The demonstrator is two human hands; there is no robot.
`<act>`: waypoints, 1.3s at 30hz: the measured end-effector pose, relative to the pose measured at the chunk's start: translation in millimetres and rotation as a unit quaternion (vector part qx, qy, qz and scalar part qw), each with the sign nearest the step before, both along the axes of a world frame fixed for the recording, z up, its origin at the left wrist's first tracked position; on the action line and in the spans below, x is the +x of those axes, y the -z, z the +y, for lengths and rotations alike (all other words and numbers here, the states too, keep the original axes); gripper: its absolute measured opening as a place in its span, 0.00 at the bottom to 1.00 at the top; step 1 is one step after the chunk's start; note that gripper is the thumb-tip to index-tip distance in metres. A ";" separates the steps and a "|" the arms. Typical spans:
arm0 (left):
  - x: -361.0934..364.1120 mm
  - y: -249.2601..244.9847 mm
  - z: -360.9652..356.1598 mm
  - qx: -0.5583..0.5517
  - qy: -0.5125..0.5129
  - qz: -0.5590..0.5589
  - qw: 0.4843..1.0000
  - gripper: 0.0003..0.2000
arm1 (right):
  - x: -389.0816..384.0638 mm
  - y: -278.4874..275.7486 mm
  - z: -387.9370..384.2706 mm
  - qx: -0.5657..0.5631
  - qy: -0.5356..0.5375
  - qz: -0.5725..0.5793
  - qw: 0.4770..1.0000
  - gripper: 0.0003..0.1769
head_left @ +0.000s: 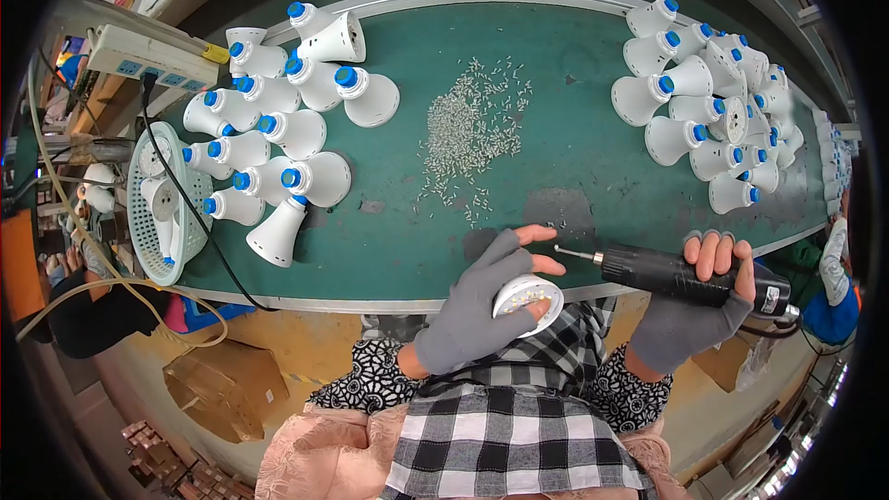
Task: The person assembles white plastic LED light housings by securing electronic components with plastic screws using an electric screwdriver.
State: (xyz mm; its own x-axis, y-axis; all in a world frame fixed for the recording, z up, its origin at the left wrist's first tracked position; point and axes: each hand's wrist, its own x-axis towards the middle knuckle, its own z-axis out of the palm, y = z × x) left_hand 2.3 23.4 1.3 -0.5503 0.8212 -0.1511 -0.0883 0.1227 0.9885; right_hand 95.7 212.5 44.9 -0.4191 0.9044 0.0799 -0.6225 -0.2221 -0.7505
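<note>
My left hand (491, 301), in a grey fingerless glove, grips a white lamp housing (530, 298) at the table's front edge. Its round, dotted face is turned up, with the thumb lying on it; the rest is hidden by the hand. In my right hand (694, 301), gloved alike, lies a black electric screwdriver (667, 276), held level with its thin bit (579, 253) pointing left. A small light speck sits at the bit's tip, likely a screw. The tip is close to my left fingertips, apart from the housing. Small screws (463, 130) lie in a loose heap beyond.
White cone-shaped housings with blue caps stand and lie in groups on the left (296, 134) and right (648, 100) of the green table (398, 222). A pale green basket (139, 222) and a power strip (153, 57) with a black cable are at left.
</note>
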 end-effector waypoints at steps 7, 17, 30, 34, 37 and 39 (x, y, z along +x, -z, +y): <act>0.6 0.0 -4.5 0.047 0.044 -0.078 0.995 0.17 | 4.8 -0.1 1.5 -0.084 -0.031 0.029 0.996 0.07; 4.5 1.2 -11.0 0.031 0.035 0.025 0.999 0.18 | 9.4 2.1 4.2 -0.091 -0.032 0.036 0.995 0.07; 9.1 2.2 -6.7 0.015 0.013 0.135 0.991 0.19 | 10.7 0.8 2.8 -0.052 -0.064 0.046 0.996 0.08; 9.1 1.9 -6.3 0.014 0.015 0.149 0.989 0.19 | 12.0 2.4 4.2 -0.053 -0.067 0.047 0.995 0.08; 9.3 4.2 -6.4 0.006 0.023 0.199 0.980 0.20 | 9.2 -2.1 3.9 -0.050 -0.070 0.036 0.996 0.08; 9.5 4.6 -6.8 -0.004 0.036 0.242 0.970 0.21 | 6.3 -5.7 4.6 -0.043 -0.082 0.026 0.995 0.09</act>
State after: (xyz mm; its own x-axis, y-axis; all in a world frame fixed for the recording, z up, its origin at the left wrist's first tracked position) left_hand 11.9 16.6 -3.3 -0.4991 0.8604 0.1031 0.3950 0.1200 0.9108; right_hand 102.0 217.2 50.7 -0.5584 0.8290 0.0307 -0.6103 -0.3854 -0.6921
